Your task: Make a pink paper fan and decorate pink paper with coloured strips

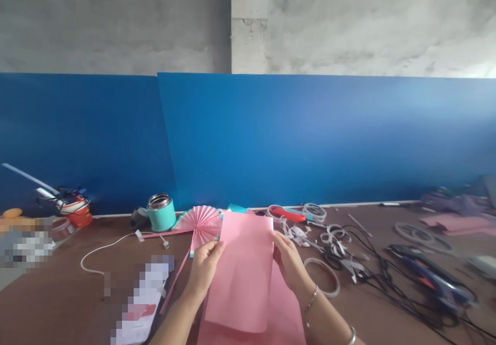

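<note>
I hold a pink sheet of paper [242,272] up over the brown table [58,293], tilted toward me. My left hand [204,267] pinches its left edge near the top. My right hand [289,262] grips the right edge, with bracelets on that wrist. More pink paper [287,314] lies flat beneath the held sheet. A folded pink paper fan [201,223] lies just beyond my left hand, with a thin pink strip [174,283] running down from it.
A teal tin [161,212] stands at the back by the blue partition [310,138]. Tape rings [323,275], white paper scraps [333,239], a red-handled tool [289,213] and black cables [406,293] lie to the right. A white cable [104,247] curls at the left.
</note>
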A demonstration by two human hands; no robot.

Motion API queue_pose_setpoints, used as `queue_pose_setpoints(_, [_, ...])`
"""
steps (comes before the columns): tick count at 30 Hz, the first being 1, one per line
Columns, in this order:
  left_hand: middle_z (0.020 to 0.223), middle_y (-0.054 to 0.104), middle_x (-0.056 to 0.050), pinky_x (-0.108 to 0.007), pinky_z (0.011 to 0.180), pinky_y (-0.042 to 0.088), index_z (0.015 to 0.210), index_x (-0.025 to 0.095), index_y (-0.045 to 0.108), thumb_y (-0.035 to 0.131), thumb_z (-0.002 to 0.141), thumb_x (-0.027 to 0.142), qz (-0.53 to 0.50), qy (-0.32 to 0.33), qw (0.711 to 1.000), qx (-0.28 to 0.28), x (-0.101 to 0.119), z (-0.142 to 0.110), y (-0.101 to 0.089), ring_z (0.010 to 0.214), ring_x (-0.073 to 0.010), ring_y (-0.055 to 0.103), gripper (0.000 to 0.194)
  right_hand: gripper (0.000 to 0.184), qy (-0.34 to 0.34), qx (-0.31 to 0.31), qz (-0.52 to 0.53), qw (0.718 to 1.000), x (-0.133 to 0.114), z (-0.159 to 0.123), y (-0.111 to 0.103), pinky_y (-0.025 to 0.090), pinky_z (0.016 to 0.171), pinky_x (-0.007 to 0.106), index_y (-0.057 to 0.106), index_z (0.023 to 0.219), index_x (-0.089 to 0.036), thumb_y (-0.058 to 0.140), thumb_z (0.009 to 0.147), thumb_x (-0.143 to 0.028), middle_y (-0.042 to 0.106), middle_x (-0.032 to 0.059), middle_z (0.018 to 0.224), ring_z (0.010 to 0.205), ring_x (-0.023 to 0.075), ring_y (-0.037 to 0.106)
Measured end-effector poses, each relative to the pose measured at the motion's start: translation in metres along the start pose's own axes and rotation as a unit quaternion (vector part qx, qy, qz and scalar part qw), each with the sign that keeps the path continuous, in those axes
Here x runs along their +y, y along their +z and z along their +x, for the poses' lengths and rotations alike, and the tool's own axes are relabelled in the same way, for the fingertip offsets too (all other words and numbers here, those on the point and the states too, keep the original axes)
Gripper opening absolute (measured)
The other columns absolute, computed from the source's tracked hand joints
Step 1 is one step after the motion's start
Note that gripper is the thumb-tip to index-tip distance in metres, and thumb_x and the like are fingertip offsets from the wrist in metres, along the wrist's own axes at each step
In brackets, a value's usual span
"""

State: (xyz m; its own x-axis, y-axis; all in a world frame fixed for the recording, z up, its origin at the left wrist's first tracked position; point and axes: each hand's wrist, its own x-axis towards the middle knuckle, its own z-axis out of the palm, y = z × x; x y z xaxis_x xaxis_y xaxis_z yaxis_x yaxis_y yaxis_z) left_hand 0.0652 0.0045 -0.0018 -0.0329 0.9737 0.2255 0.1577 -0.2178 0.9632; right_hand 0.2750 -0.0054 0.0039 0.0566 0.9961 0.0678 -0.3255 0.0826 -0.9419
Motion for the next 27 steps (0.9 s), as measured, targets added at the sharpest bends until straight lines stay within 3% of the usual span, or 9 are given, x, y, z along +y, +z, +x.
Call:
queue_pose_setpoints(6, [0.056,0.034,0.005,-0.021,0.052,0.028,0.06,0.015,0.054,0.055,0.074,0.055,0.019,0.003,0.999,-0.027,-0.005,0.002,0.0,0.056,-0.0105,0.031,0.042,0.035,-0.014,0.034,-0.015,0.999,0.001,0.005,-0.006,0.038,0.057,0.024,0.061,0.061,-0.016,0.072,0.066,-0.048,0.053,-0.0017,0.058,0.057,0.0113,0.044])
queue_pose_setpoints(10, [0.056,0.034,0.005,-0.022,0.052,0.026,0.059,0.015,0.054,0.054,0.075,0.054,0.024,0.004,0.999,-0.044,-0.007,0.003,0.0,0.056,-0.0106,0.031,0.042,0.039,-0.029,0.03,-0.045,0.998,-0.004,0.004,-0.005,0.037,0.055,0.024,0.06,0.064,-0.016,0.065,0.071,-0.054,0.052,-0.0004,0.06,0.057,0.0118,0.043])
queue_pose_setpoints(14, [0.056,0.034,0.005,-0.022,0.053,0.026,0.063,0.015,0.057,0.054,0.075,0.055,0.021,-0.004,0.997,-0.073,-0.007,0.002,0.001,0.057,-0.0111,0.031,0.042,0.039,-0.048,0.056,-0.053,0.996,-0.004,0.005,-0.008,0.031,0.051,0.023,0.054,0.058,-0.017,0.065,0.072,-0.052,0.043,-0.0034,0.054,0.053,0.0099,0.035])
queue_pose_setpoints(21, [0.053,0.029,0.006,-0.022,0.051,0.023,0.056,0.016,0.054,0.054,0.073,0.056,0.023,-0.011,0.997,-0.078,-0.004,0.0,0.005,0.054,-0.01,0.027,0.043,0.033,-0.035,0.079,0.016,0.996,-0.001,0.008,-0.013,0.033,0.051,0.023,0.058,0.066,-0.018,0.064,0.074,-0.05,0.051,-0.001,0.06,0.054,0.0112,0.04])
queue_pose_setpoints(25, [0.054,0.035,0.005,-0.022,0.052,0.027,0.059,0.015,0.057,0.055,0.073,0.055,0.027,-0.009,0.998,-0.047,-0.005,0.0,0.005,0.055,-0.0104,0.031,0.042,0.046,0.006,0.018,0.022,1.0,-0.003,0.007,-0.009,0.036,0.052,0.024,0.063,0.073,-0.017,0.051,0.079,-0.061,0.058,0.0023,0.063,0.057,0.0136,0.048])
queue_pose_setpoints(27, [0.055,0.04,0.004,-0.021,0.053,0.03,0.062,0.014,0.059,0.054,0.074,0.054,0.024,-0.007,0.999,-0.03,-0.007,0.001,0.004,0.056,-0.0112,0.035,0.042,0.044,0.025,-0.015,-0.017,0.999,-0.001,0.005,-0.006,0.038,0.055,0.024,0.063,0.069,-0.015,0.058,0.076,-0.059,0.059,0.0024,0.063,0.058,0.0135,0.049])
